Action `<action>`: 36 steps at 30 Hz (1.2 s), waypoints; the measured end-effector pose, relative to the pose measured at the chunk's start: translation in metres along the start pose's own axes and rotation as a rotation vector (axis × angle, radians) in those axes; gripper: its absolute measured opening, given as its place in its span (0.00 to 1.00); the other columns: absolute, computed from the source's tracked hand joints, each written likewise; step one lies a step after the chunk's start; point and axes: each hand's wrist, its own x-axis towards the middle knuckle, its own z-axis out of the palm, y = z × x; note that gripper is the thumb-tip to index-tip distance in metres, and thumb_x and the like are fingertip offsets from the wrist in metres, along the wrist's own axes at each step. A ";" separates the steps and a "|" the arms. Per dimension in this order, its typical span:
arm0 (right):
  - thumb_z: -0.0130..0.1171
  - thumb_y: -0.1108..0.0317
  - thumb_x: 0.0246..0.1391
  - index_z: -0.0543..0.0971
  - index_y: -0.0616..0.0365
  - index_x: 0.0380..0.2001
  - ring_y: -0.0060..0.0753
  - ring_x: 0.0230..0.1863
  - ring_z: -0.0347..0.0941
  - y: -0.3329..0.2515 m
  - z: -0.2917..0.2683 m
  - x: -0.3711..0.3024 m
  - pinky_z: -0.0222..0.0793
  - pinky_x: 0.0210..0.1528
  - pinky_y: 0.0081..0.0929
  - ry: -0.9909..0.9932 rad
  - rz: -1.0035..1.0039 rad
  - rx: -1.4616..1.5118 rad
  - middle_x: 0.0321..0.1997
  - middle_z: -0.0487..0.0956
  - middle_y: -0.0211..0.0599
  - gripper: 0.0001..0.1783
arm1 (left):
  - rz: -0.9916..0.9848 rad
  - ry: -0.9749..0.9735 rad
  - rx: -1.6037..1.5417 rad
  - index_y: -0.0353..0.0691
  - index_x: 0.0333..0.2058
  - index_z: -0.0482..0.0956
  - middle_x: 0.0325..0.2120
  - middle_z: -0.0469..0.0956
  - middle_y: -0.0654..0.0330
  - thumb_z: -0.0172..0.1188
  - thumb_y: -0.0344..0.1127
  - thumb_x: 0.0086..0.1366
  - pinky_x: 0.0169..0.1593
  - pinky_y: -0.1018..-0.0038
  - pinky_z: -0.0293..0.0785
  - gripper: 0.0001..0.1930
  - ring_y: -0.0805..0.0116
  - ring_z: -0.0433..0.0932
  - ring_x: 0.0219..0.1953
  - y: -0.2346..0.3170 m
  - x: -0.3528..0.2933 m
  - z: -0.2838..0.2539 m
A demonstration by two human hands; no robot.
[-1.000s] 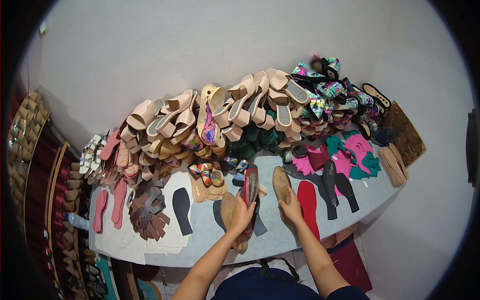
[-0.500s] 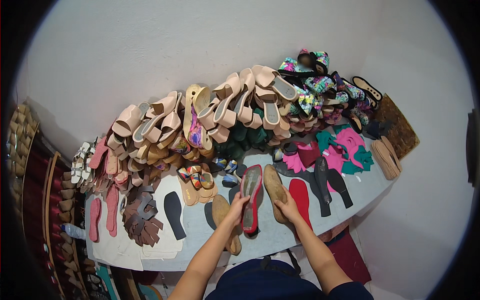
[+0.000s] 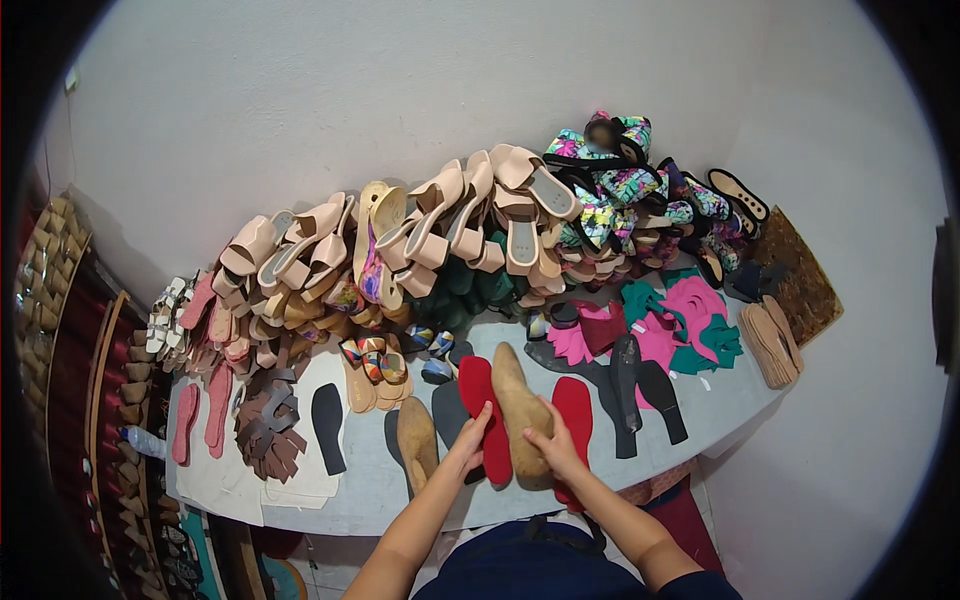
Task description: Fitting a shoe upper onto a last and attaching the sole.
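My left hand (image 3: 470, 440) grips a red insole (image 3: 484, 415), its smooth red face turned up. Closed round a tan shoe last (image 3: 517, 400), my right hand (image 3: 557, 445) holds it upright against the insole's right side. A second red insole (image 3: 572, 410) lies on the table just past my right hand. Left of my left forearm rests another tan shoe last (image 3: 417, 435), on top of a dark sole. A dark grey sole (image 3: 451, 412) lies partly behind my left hand.
Heaped sandals, beige heeled ones (image 3: 440, 210) and patterned ones (image 3: 610, 190), line the table's back. Brown straps (image 3: 268, 425) and a black sole (image 3: 327, 428) lie left; dark soles (image 3: 660, 400) and pink and green cut pieces (image 3: 690, 320) right. A shelf rack (image 3: 110, 400) stands at the left.
The red insole has been turned over from its grey, red-edged underside to its red face. The shoe last in my right hand has moved left, up against it.
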 end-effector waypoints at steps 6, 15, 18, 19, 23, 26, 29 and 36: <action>0.54 0.71 0.46 0.52 0.58 0.57 0.35 0.58 0.54 0.007 0.010 -0.016 0.50 0.57 0.27 -0.086 -0.132 -0.271 0.57 0.57 0.46 0.35 | 0.029 -0.003 -0.176 0.41 0.53 0.56 0.51 0.61 0.52 0.36 0.69 0.52 0.54 0.65 0.59 0.41 0.59 0.61 0.52 -0.024 0.002 0.027; 0.52 0.67 0.48 0.54 0.58 0.56 0.41 0.59 0.52 0.008 0.002 -0.011 0.49 0.58 0.31 -0.127 -0.283 -0.657 0.58 0.55 0.49 0.32 | 0.190 0.114 -0.197 0.42 0.54 0.56 0.50 0.62 0.51 0.27 0.75 0.48 0.53 0.61 0.59 0.46 0.56 0.61 0.52 -0.029 0.007 0.043; 0.51 0.65 0.49 0.60 0.58 0.53 0.41 0.57 0.54 0.008 -0.010 0.005 0.51 0.57 0.31 -0.197 -0.253 -0.610 0.54 0.58 0.48 0.27 | 0.196 0.113 -0.220 0.41 0.53 0.57 0.46 0.64 0.51 0.27 0.76 0.47 0.51 0.60 0.61 0.47 0.56 0.64 0.49 -0.030 0.012 0.036; 0.51 0.64 0.50 0.62 0.59 0.51 0.41 0.56 0.56 0.008 -0.019 0.012 0.52 0.56 0.31 -0.267 -0.198 -0.521 0.52 0.59 0.47 0.25 | 0.208 0.096 -0.215 0.41 0.52 0.58 0.44 0.66 0.50 0.27 0.77 0.46 0.48 0.59 0.63 0.48 0.55 0.67 0.45 -0.030 0.014 0.031; 0.51 0.70 0.45 0.66 0.61 0.45 0.44 0.48 0.60 -0.010 -0.055 0.059 0.57 0.50 0.32 -0.051 -0.267 -0.825 0.42 0.66 0.48 0.21 | 0.011 -0.162 -0.346 0.41 0.49 0.61 0.36 0.69 0.51 0.26 0.80 0.42 0.41 0.59 0.67 0.50 0.56 0.70 0.36 -0.027 0.018 0.016; 0.48 0.75 0.40 0.65 0.64 0.46 0.52 0.47 0.59 -0.005 -0.097 0.121 0.54 0.52 0.38 0.117 -0.489 -1.172 0.42 0.65 0.52 0.24 | -0.020 -0.114 -0.348 0.40 0.46 0.62 0.30 0.68 0.53 0.25 0.81 0.39 0.36 0.61 0.67 0.51 0.58 0.69 0.30 -0.017 0.025 0.032; 0.50 0.72 0.39 0.63 0.65 0.47 0.55 0.52 0.55 -0.009 -0.129 0.180 0.53 0.54 0.39 0.163 -0.490 -1.443 0.47 0.62 0.55 0.27 | -0.095 -0.148 -0.388 0.40 0.46 0.62 0.28 0.68 0.53 0.25 0.81 0.40 0.36 0.61 0.67 0.50 0.58 0.69 0.29 -0.018 0.034 0.044; 0.54 0.66 0.38 0.75 0.60 0.34 0.45 0.44 0.68 -0.051 -0.148 0.217 0.58 0.51 0.40 -0.063 0.064 -1.702 0.32 0.74 0.44 0.16 | -0.120 -0.132 -0.337 0.40 0.47 0.62 0.30 0.69 0.49 0.25 0.80 0.41 0.37 0.61 0.68 0.50 0.57 0.70 0.30 -0.016 0.039 0.039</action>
